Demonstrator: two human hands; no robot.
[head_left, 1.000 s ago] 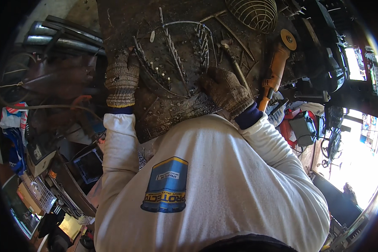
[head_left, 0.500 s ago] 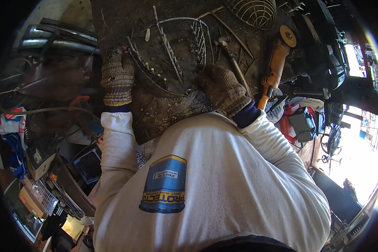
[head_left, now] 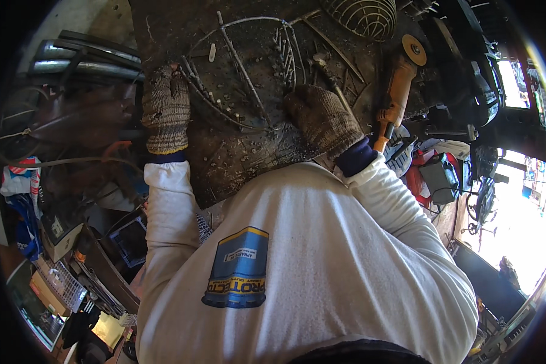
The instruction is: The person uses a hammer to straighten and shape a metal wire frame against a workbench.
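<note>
A round frame of bent metal rod (head_left: 244, 73) with a straight bar across it lies on a dark metal worktop (head_left: 236, 159). Short upright rods (head_left: 288, 54) line its right part. At the frame's left side is my left hand (head_left: 165, 112), in a brown knitted glove; its fingers close at the rod's end, partly hidden. My right hand (head_left: 323, 118), gloved alike, is curled by the frame's near right side. Its fingertips are out of sight, and what they hold cannot be made out. A hammer-like tool (head_left: 340, 91) lies just beyond my right hand.
An orange angle grinder (head_left: 397, 91) with a tan disc lies right of my right hand. A wire cage (head_left: 365, 18) sits at the far right of the worktop. Metal bits and a small pale strip (head_left: 212, 53) are scattered about. Metal tubes (head_left: 82, 65) stand off to the left.
The frame has shifted slightly and its crossbar now looks lower and flatter, with fewer rods showing along it. My right hand has moved a little away from my body; my left hand slightly left.
</note>
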